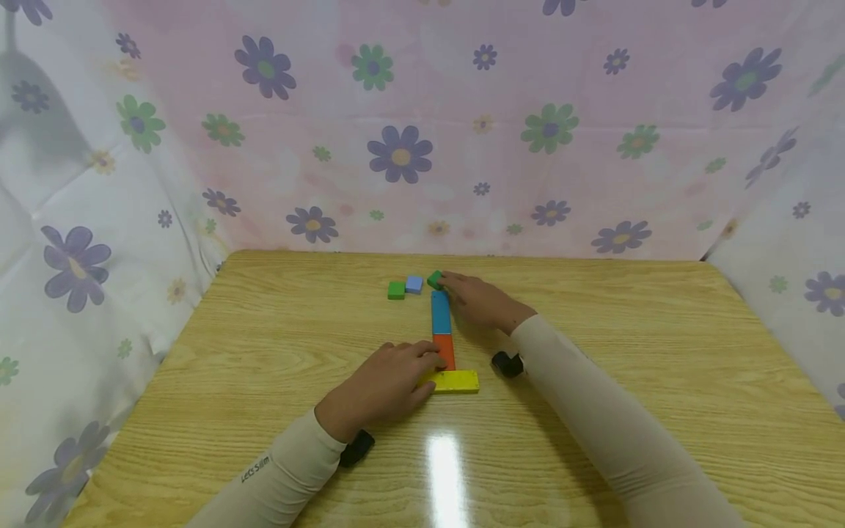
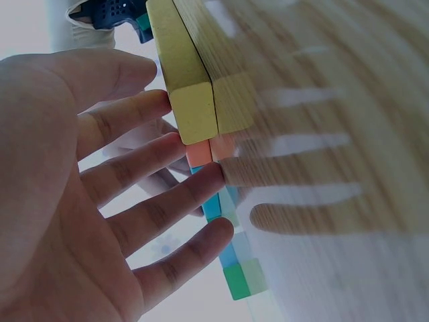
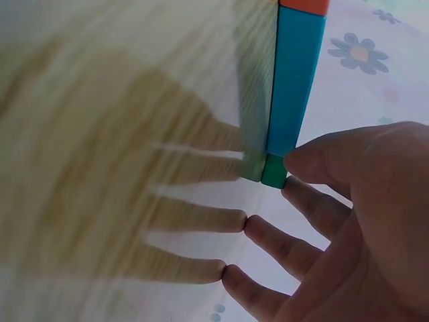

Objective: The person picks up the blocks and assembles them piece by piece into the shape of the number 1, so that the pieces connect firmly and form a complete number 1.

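A yellow block (image 1: 460,381) lies crosswise on the table, with a red block (image 1: 447,355) and a blue block (image 1: 441,314) lined up behind it. My left hand (image 1: 386,381) rests at the yellow block's left end, fingers reaching over towards the red one. Spread fingers (image 2: 161,201) show in the left wrist view, the thumb and index beside the yellow block's end. Past the blue block's far end, my right hand (image 1: 485,302) pinches a small green block (image 3: 273,171) between thumb and index finger. Its other fingertips touch the table.
Another small green block (image 1: 396,291) and a light blue block (image 1: 414,284) sit side by side, left of the right hand. A flowered cloth (image 1: 462,147) hangs behind the wooden table (image 1: 264,330). A black wrist camera (image 1: 507,364) is under the right forearm.
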`<state>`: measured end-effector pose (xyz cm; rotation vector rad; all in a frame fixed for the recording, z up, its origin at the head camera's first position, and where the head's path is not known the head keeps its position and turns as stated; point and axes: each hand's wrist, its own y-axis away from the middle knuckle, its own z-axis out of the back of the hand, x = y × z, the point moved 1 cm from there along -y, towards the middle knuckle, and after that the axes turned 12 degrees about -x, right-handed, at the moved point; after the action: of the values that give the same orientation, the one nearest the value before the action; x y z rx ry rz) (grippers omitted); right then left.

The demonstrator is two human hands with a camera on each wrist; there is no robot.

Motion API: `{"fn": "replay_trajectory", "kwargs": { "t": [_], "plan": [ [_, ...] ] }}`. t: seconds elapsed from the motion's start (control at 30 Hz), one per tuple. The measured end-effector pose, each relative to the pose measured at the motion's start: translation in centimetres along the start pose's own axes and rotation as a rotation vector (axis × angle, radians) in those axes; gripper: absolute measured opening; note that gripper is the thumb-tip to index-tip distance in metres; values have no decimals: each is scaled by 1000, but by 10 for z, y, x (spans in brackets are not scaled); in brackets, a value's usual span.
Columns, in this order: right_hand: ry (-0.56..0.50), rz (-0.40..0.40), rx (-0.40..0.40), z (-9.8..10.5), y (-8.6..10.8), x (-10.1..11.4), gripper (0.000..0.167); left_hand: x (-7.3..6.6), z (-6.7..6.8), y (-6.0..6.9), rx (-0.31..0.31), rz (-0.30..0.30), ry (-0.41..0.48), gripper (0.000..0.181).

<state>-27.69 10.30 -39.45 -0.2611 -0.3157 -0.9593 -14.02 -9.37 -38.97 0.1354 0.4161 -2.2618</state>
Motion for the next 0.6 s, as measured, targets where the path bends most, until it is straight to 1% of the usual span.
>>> {"fn": "replay_trajectory", "kwargs": {
  "t": [0.4,0.6],
  "plan": [
    [-35,10,4,-2,6,-2,49,1,-1,0,7,1,-9,32],
    [-54,23,-20,-5,9,-2,49,1,-2,-1,9,-7,-21,32]
  ]
}}
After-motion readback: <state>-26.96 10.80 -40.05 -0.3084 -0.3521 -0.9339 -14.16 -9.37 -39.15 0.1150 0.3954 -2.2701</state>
